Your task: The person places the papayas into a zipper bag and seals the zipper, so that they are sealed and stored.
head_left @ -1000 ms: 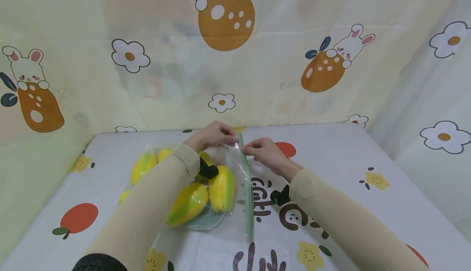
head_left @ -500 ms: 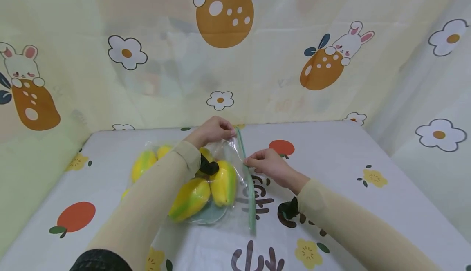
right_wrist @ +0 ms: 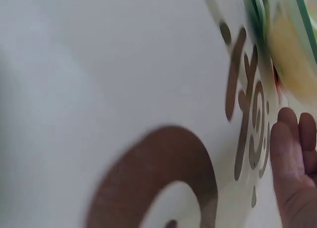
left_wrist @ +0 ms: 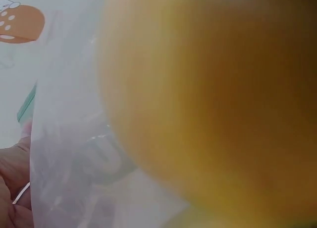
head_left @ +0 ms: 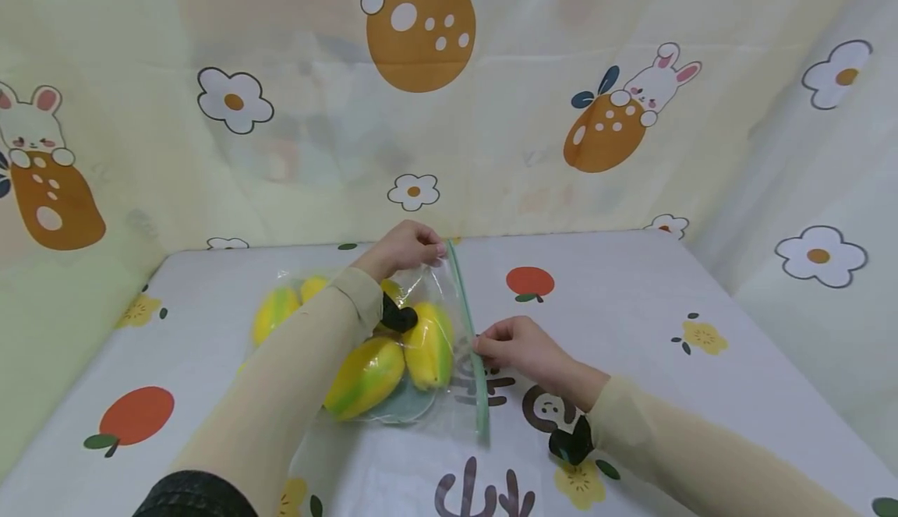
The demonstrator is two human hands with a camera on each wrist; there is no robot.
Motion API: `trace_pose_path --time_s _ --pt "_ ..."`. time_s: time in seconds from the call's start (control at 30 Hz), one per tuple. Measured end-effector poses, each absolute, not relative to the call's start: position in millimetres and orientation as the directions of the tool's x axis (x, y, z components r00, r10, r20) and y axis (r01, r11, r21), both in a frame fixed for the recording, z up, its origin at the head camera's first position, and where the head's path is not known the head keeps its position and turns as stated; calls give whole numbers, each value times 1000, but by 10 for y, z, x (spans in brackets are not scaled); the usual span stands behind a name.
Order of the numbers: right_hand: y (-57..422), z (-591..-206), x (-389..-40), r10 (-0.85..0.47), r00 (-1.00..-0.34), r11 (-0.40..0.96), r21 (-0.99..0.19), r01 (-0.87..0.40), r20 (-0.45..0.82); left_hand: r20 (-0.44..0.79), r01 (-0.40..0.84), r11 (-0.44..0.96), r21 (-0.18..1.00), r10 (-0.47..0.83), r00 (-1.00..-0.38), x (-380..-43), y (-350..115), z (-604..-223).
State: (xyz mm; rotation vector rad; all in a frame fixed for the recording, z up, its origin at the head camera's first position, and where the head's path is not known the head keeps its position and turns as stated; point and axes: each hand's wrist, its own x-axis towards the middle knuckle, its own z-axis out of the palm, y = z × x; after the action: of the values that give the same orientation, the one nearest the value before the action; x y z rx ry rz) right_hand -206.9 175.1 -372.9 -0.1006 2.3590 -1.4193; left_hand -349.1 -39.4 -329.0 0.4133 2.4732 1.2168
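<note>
A clear zip bag (head_left: pixel 449 416) lies on the table with several yellow-green, mango-like fruits (head_left: pixel 366 377) inside. Its green zip strip (head_left: pixel 482 408) runs along the right edge. My left hand (head_left: pixel 408 249) pinches the far end of the bag beside the strip. Partway down, the right hand (head_left: pixel 528 352) pinches the strip between thumb and fingers. One fruit (left_wrist: pixel 198 99) fills most of the left wrist view, blurred. A pale round thing (head_left: pixel 403 408) shows under the fruits; whether it is inside the bag I cannot tell. The left forearm hides part of the bag.
The white table (head_left: pixel 596 283) carries printed fruits, flowers and brown lettering. A patterned curtain (head_left: pixel 302 174) hangs behind the far edge and at both sides. Black devices (head_left: pixel 571 444) sit at both wrists.
My right hand has slid toward me along the zip strip, away from the left hand. The left hand keeps its grip at the far end.
</note>
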Motion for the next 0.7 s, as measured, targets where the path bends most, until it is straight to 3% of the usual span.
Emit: trace_pose_path --time_s 0.7 --pt "1937 -3698 -1451 -405 -847 550 -832 75 -344 -159 99 615 782 349 -924 -3478 -367 -3225"
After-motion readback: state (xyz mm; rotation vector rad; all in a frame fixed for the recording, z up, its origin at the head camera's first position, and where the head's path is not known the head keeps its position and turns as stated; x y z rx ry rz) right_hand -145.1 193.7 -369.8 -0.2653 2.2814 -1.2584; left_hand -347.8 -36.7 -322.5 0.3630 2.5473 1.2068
